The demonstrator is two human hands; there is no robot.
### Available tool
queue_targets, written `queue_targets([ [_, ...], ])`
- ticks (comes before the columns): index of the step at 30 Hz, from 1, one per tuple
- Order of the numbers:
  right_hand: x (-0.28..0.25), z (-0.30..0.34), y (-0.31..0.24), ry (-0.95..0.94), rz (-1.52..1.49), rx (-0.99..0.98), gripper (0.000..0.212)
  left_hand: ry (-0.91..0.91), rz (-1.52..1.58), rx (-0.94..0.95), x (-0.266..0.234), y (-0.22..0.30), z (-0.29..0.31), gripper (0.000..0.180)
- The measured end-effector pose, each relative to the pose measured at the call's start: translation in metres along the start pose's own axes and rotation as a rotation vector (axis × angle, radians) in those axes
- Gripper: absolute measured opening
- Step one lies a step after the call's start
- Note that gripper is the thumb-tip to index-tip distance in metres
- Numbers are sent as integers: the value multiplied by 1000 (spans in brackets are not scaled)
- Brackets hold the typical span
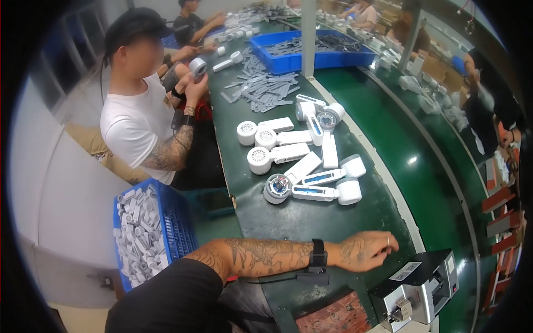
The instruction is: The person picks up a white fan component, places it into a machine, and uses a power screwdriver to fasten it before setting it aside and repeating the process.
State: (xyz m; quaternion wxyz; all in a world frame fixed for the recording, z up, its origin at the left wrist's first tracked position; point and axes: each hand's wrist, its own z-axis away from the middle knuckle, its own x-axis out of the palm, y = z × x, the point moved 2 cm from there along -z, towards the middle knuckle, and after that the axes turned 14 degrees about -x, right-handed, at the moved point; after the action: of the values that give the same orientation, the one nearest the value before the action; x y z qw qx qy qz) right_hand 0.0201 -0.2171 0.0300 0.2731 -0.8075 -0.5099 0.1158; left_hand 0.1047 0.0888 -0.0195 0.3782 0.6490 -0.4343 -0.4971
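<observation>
My left hand (366, 251) reaches across the dark green bench from the lower left, palm down, with a black band on the wrist. Its fingers are loosely bent and a little apart, and nothing shows in them. Closest to it is a black and silver box-shaped machine (415, 288) with a small red light. Beyond the forearm lie several white handheld fans (315, 193) with round heads. One round head (277, 188) is uncovered, showing its wires, and another (327, 119) also stands uncovered. Some handles show blue inside. My right hand is out of view.
A blue crate (175, 222) of small white parts stands left of the bench. Farther off are a heap of grey strips (261, 86) and a blue tray (288, 65). A co-worker (136, 111) holds a white fan. A metal post (308, 39) rises beside the green conveyor (411, 155).
</observation>
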Motion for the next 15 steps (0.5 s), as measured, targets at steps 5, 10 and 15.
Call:
queue_targets([
  [5, 22, -11, -30, -132, 118, -57, 49, 196, -22, -118, -28, -16, -16, 18],
  [10, 28, -10, -24, -41, -106, 8, 63, 81, -181, -155, -15, -20, -16, 16],
  [15, 29, -7, -23, -37, -139, 54, 66, 90, -239, -143, -23, -16, -8, 18],
])
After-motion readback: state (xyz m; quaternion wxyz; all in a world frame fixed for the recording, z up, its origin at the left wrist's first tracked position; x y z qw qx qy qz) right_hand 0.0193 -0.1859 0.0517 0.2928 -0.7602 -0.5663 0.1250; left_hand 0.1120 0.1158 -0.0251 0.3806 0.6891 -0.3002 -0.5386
